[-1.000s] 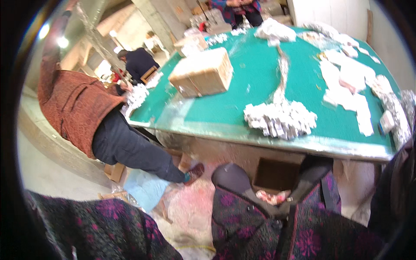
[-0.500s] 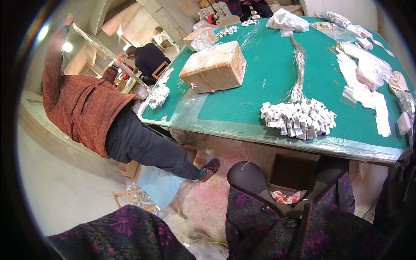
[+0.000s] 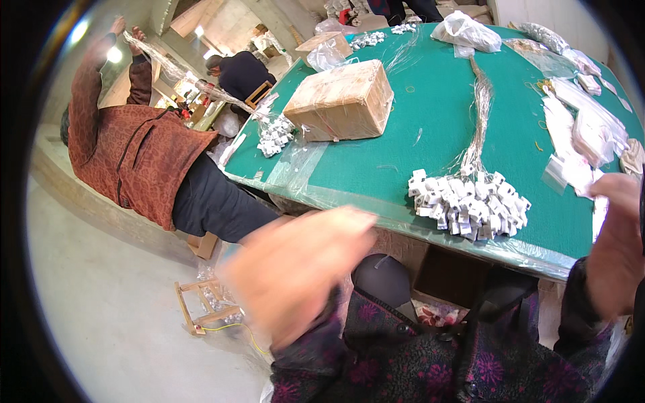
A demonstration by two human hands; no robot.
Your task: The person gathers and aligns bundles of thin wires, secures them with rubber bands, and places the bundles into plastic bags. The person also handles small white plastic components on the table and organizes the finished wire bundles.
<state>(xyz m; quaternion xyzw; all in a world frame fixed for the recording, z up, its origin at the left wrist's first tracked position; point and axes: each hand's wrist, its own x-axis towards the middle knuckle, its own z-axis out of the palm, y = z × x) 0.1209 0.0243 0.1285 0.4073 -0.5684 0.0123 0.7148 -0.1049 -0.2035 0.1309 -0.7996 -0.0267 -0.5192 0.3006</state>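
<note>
My left hand [image 3: 302,269], smeared by motion, is raised in front of the near table edge; its fingers cannot be made out. At the right rim, my right hand [image 3: 615,248] is bent close to white plastic bags [image 3: 594,134]; its fingers are partly hidden and blurred. Neither hand touches the bundle in front of me on the green table [image 3: 336,164]. That bundle has a heap of small white tag-like pieces [image 3: 470,205] at its near end and long thin strands [image 3: 478,121] running away from me.
A taped cardboard box [image 3: 339,101] sits left of the bundle. At the left, a person in a rust-coloured patterned jacket [image 3: 138,154] lifts a similar long bundle. Below stands a wooden stool frame [image 3: 208,305]. A white bag [image 3: 467,31] lies at the table's far side.
Both my hands have come into view, the left from below and the right at the side. The view has shifted slightly. The standing person now has two hands up at the strands.
</note>
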